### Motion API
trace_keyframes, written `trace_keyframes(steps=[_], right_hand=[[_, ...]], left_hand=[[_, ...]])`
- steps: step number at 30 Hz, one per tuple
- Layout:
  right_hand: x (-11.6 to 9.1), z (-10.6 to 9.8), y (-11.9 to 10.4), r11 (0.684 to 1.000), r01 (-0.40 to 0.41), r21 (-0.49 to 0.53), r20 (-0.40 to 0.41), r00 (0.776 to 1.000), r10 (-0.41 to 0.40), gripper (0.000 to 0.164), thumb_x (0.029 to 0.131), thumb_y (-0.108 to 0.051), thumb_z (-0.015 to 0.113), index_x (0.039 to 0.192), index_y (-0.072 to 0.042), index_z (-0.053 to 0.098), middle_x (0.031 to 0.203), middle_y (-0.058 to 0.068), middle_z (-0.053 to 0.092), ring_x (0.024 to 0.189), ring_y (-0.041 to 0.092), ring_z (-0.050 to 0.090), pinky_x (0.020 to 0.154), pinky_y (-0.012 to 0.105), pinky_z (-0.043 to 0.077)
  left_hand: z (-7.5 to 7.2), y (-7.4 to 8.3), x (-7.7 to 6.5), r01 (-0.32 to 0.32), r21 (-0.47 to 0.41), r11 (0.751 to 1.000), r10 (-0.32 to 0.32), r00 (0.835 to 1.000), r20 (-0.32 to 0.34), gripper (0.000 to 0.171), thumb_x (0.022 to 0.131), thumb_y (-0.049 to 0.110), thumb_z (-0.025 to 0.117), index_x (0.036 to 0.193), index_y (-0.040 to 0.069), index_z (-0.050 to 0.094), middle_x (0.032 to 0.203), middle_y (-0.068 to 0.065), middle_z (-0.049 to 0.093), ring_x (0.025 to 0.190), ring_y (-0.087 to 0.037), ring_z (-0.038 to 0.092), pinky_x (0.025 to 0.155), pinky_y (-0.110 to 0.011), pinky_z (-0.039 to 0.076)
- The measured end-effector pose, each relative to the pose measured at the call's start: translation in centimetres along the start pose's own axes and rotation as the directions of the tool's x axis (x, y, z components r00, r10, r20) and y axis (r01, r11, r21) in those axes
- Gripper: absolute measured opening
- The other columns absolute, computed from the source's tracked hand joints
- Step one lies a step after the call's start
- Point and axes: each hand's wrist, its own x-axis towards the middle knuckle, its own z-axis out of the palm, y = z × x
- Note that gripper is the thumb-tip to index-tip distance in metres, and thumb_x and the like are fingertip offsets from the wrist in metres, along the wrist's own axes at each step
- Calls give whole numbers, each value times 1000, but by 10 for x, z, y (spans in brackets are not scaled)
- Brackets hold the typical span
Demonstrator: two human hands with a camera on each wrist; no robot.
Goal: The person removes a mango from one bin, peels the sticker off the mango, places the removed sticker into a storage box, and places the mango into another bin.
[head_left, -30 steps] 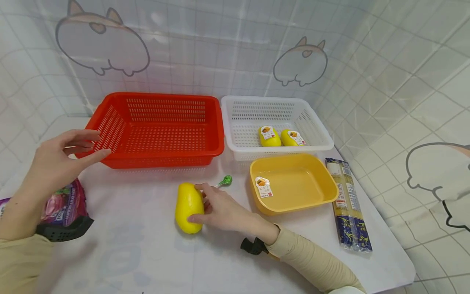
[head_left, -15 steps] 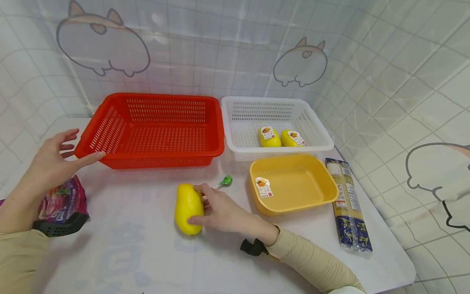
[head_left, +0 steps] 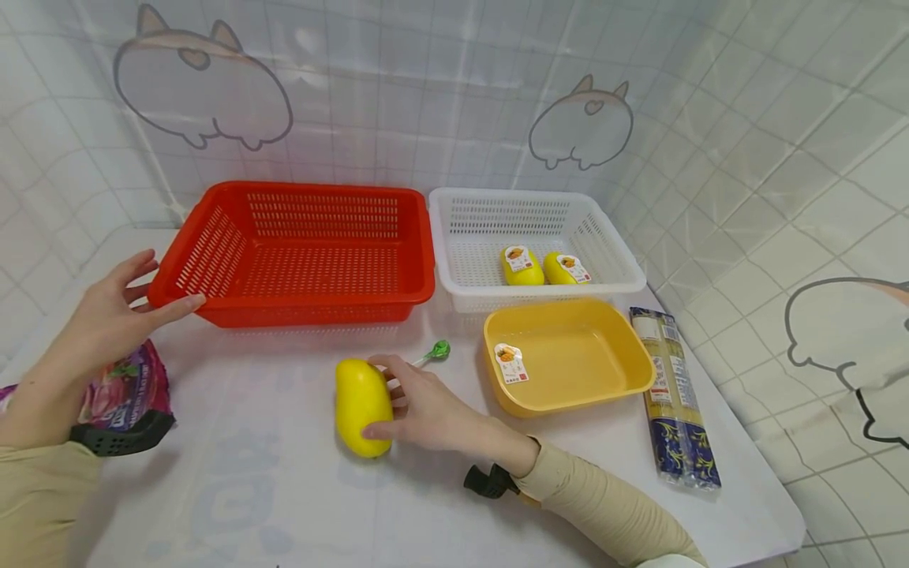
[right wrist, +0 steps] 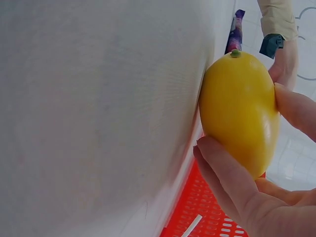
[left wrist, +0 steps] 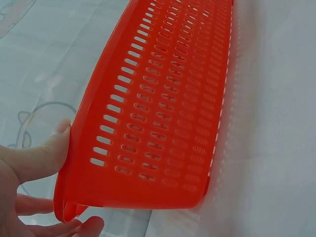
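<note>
At the left front corner of the red basket (head_left: 312, 312), my left hand (head_left: 117, 304) holds the rim. In the left wrist view its thumb (left wrist: 47, 153) lies on the rim and the other fingers reach round the corner. A large yellow mango (head_left: 358, 406) lies on the table, and my right hand (head_left: 433, 406) grips its right side between thumb and fingers. The mango's green stem end (right wrist: 235, 53) shows in the right wrist view. Close beyond that hand lies a green-wrapped lollipop (head_left: 440, 349).
A white basket (head_left: 611, 276) holds two labelled yellow mangoes. In front of it stands a yellow tub (head_left: 568, 363) with a mango sticker. A long pack of noodles (head_left: 671, 394) lies at right. A purple-red bag (head_left: 128, 390) lies beneath my left forearm.
My left hand has shifted left and taken the red basket's corner. The mango has slid slightly left and towards me in my right hand.
</note>
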Motion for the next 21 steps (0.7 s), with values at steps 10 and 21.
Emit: trace_keyframes(steps=[10,21], right_hand=[[1,1,3,1000,11,24,9,1000,-12,81,81,-21,85,149,-25,40,129,-1,55,105,10,60,87,20,55],[1,-1,1,999,23,22,6,1000,-24,80,81,-21,85,148,-25,42,128,0,56,104,9,60,87,19,55]], left_hand=[[0,-1,1,-12,-4,1000,12,999,31,105,96,50,60,158,11,-14,163,-31,-1,138,-64,18,90,-70,43],[-5,-4,2,-10,-46,999,16,993,119,102,98,47,58,157,11,-17,164,-29,-2,139,-62,18,85,-55,56]])
